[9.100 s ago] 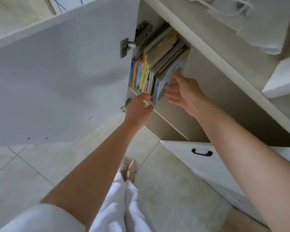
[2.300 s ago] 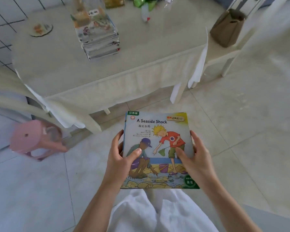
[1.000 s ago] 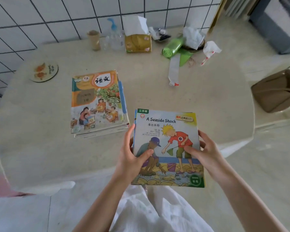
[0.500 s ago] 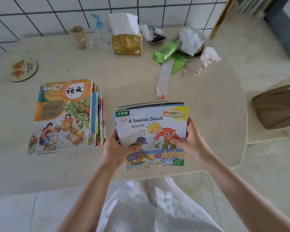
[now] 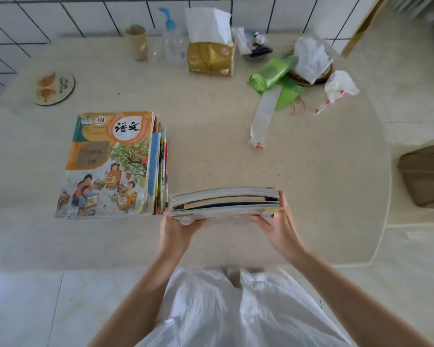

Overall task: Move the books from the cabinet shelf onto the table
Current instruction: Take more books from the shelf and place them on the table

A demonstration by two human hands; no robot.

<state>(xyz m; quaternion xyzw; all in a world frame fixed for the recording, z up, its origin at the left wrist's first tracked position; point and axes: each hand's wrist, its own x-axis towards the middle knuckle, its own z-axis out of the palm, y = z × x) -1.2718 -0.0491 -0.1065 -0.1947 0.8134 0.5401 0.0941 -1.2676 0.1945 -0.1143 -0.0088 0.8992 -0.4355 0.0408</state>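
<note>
I hold a bundle of thin books (image 5: pixel 224 201) tipped up on edge over the beige table (image 5: pixel 311 184), so I see their page edges and not the covers. My left hand (image 5: pixel 177 230) grips the bundle's left end and my right hand (image 5: pixel 277 226) grips its right end. Just to the left lies a flat stack of books (image 5: pixel 113 164) with a colourful textbook cover on top. The bundle's left end nearly touches that stack's near right corner. The cabinet is out of view.
Along the tiled wall stand a paper cup (image 5: pixel 137 42), a spray bottle (image 5: pixel 171 43) and a gold tissue pack (image 5: pixel 211 56). A green bag roll (image 5: pixel 269 75), crumpled tissues (image 5: pixel 311 58) and a round coaster (image 5: pixel 54 87) also sit there. A brown bag (image 5: pixel 426 174) lies right of the table.
The bundle has tilted from cover-up to standing on edge, and moved forward over the table beside the flat stack. Both hands keep their grip.
</note>
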